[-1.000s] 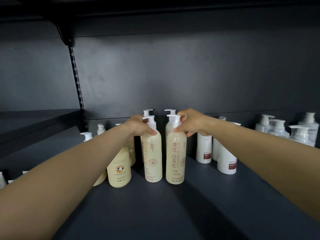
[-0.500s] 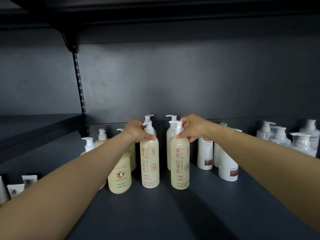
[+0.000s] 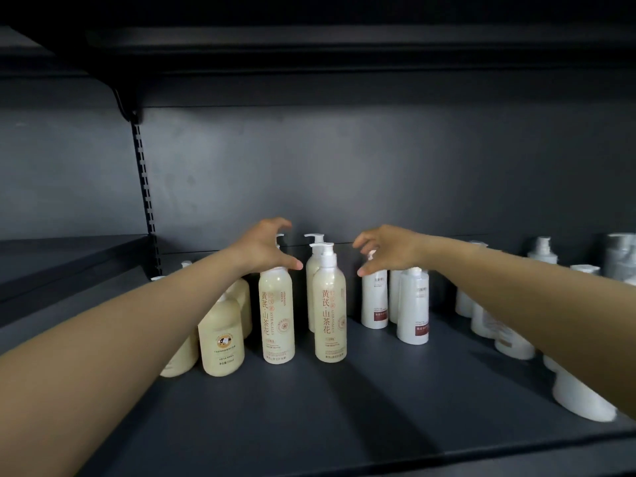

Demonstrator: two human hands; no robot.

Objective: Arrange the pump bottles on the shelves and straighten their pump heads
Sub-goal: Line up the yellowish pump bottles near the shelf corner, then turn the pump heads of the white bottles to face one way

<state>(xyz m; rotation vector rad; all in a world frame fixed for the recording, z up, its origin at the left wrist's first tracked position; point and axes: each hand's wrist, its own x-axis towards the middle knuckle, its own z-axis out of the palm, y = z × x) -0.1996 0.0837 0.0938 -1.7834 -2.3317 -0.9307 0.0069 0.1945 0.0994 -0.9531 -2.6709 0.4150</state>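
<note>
Head view: a dark shelf (image 3: 344, 407) is seen w/ bottles stood along its back half. Two tall cream bottles w/ orange lettering are upright near the centre: the left tall bottle (image 3: 277, 315) and the right tall bottle (image 3: 329, 315), set apart by a narrow gap. A third cream bottle (image 3: 311, 270) is partly hidden just behind the right one; its white pump head (image 3: 314, 237) is seen above. The right tall bottle's pump head (image 3: 322, 246) is pointed left.

The left hand (image 3: 265, 249) is held over the left tall bottle's top, fingers spread and loosely curved, nothing gripped; the thumb tip is just beside the bottle's shoulder, contact can't be told. That bottle's pump is mostly hidden behind the hand.

The right hand (image 3: 385, 249) is held in front of the white bottles, fingers apart and loosely curved, nothing held; apart from the right tall bottle.

Short cream bottles (image 3: 222, 339) are grouped at left, partly covered by the left forearm. White bottles w/ dark red labels (image 3: 411, 304) are stood right of centre; more white bottles (image 3: 581, 397) are lined further right, partly behind the right forearm, blurred at frame edge.
</note>
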